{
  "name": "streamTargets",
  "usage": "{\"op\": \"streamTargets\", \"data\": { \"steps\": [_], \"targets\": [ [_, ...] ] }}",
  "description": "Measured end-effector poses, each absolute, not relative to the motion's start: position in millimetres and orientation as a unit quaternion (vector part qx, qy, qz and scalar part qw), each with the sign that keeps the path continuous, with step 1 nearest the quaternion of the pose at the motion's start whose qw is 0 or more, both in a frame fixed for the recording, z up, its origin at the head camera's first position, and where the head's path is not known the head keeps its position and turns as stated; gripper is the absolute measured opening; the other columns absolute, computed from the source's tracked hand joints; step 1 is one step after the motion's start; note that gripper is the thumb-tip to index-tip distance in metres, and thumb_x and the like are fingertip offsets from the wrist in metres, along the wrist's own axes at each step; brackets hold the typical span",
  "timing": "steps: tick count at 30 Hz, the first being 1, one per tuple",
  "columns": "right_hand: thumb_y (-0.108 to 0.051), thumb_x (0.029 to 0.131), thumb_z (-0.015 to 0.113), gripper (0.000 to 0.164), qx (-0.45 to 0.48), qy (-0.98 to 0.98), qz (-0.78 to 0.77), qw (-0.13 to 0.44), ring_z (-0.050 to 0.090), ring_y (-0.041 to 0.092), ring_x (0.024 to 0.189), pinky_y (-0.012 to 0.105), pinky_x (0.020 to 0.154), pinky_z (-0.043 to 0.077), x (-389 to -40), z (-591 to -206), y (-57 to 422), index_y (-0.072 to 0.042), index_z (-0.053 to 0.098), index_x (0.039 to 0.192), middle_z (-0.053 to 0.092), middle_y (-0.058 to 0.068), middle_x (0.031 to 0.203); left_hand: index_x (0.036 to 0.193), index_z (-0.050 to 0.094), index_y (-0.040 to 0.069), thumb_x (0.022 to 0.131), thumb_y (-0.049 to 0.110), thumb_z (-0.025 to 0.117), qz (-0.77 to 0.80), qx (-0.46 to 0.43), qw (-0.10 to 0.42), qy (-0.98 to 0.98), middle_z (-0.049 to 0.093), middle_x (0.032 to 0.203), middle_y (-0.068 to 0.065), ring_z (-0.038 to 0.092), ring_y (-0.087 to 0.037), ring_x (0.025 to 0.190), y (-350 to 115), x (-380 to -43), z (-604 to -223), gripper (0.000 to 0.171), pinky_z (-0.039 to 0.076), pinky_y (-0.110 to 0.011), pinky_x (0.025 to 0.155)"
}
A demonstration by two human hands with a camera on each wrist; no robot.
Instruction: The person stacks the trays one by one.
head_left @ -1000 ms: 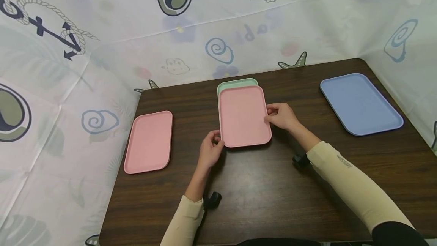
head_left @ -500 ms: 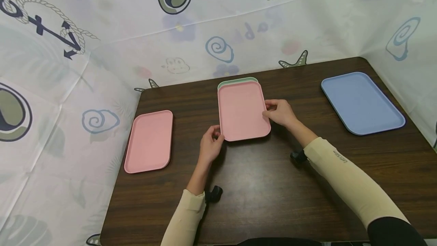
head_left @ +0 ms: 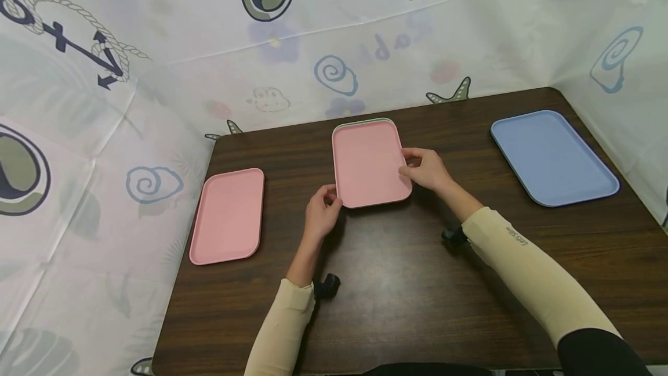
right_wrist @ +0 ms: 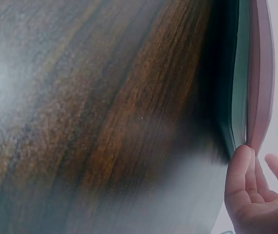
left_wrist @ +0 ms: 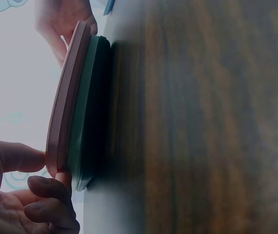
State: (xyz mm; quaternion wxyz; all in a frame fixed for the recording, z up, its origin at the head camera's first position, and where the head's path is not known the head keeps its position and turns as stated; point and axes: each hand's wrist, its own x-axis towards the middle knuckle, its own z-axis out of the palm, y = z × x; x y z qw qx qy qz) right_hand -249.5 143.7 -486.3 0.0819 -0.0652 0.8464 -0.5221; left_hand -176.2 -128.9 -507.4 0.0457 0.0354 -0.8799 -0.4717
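A pink tray (head_left: pixel 369 162) lies over a green tray (head_left: pixel 360 122), whose rim barely shows at the far edge in the head view. Both wrist views show the green tray (left_wrist: pixel 84 112) directly under the pink one, close against it. My left hand (head_left: pixel 322 213) pinches the pink tray's near left corner, thumb on the rim and fingers beneath. At the right side, my right hand (head_left: pixel 427 169) holds the pink tray's edge, fingertips (right_wrist: pixel 244 153) under its rim and thumb above.
Another pink tray (head_left: pixel 227 216) rests at the left edge of the dark wooden table (head_left: pixel 396 289). A blue tray (head_left: pixel 554 158) lies at the far right. Behind the table hangs a patterned white cloth (head_left: pixel 292 51).
Both hands have moved the pink tray away from me, towards the far edge. It now covers nearly all of the green tray, which showed a wider strip before.
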Motion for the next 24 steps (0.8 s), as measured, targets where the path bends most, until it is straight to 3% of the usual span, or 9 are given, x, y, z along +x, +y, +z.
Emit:
{"op": "streamTargets", "data": {
  "steps": [12, 24],
  "targets": [
    [-0.010, 0.090, 0.067, 0.049, -0.066, 0.852, -0.512, 0.083, 0.058, 0.033, 0.110, 0.033, 0.079, 0.049, -253.1, -488.1, 142.7, 0.001, 0.055, 0.136, 0.056, 0.019, 0.134, 0.120, 0.067, 0.005, 0.085, 0.009, 0.062, -0.449, 0.042, 0.048, -0.891, 0.064, 0.094, -0.008, 0.052, -0.015, 0.062, -129.9, -188.5, -506.6, 0.035, 0.042, -0.034, 0.067],
    [-0.013, 0.089, 0.068, 0.051, -0.065, 0.851, -0.513, 0.086, 0.057, 0.033, 0.111, 0.035, 0.078, 0.049, -252.4, -485.5, 141.5, -0.001, 0.055, 0.137, 0.057, 0.020, 0.131, 0.123, 0.066, 0.006, 0.087, 0.011, 0.059, -0.439, 0.043, 0.051, -0.896, 0.061, 0.095, -0.007, 0.055, -0.019, 0.070, -129.1, -191.6, -508.9, 0.036, 0.042, -0.038, 0.073]
  ]
}}
